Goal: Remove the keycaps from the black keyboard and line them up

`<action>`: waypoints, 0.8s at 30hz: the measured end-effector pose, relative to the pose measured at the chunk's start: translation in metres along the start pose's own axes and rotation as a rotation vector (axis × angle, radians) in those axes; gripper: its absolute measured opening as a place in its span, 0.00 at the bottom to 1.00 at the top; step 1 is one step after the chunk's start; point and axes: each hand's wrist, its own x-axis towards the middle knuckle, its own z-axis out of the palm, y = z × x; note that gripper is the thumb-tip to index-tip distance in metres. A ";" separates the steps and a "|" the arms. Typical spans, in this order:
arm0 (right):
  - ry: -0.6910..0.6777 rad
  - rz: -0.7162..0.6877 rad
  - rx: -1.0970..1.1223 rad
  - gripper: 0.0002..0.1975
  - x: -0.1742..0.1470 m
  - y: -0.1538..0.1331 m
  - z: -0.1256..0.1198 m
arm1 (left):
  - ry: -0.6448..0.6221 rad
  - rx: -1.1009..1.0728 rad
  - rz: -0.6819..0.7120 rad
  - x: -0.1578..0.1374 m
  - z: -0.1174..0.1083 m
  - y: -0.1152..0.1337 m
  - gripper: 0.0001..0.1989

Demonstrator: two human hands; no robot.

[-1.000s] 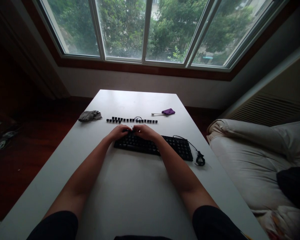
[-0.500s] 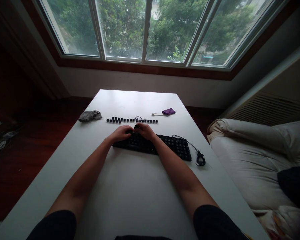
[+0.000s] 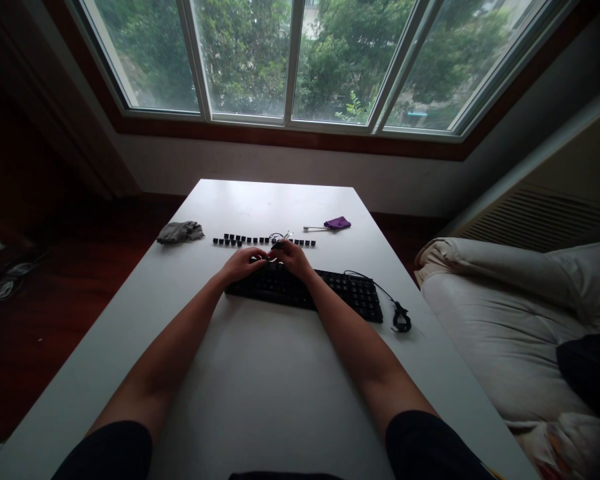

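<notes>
A black keyboard [image 3: 350, 293] lies across the white table [image 3: 260, 387]. Over its far left part, my right hand [image 3: 293, 258] is closed on a small dark tool, apparently a keycap puller [image 3: 277, 245]. Thin shiny wires [image 3: 287, 235] stick out beyond those fingers. My left hand [image 3: 244, 265] rests at the keyboard's top edge, thumb and fingers pinched close to the right fingertips. Whatever lies in that pinch is too small to make out. Just beyond both hands runs a line of loose black keycaps [image 3: 250, 240], several of them in a second short row at the left.
A grey cloth [image 3: 181, 232] lies at the table's left edge. Farther right are a purple cloth [image 3: 337, 223] and a thin pale stick with a brush-like end [image 3: 313, 229]. The keyboard's bundled cable [image 3: 401, 318] sits at its right. A padded sofa [image 3: 480, 320] flanks the table.
My right hand has shifted slightly away from me, and the tool in it has tilted so that shiny wires show past the fingers. The left fingers have moved slightly on the keyboard's far edge.
</notes>
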 end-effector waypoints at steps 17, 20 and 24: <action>0.174 -0.053 -0.412 0.07 -0.008 -0.008 0.027 | 0.127 0.054 -0.046 0.002 0.006 -0.010 0.11; 0.190 -0.024 -0.318 0.08 -0.007 -0.005 0.027 | 0.108 -0.008 -0.049 0.002 0.007 -0.009 0.11; 0.206 0.050 -0.135 0.11 -0.002 0.004 0.023 | 0.100 -0.056 -0.034 0.003 0.008 -0.003 0.12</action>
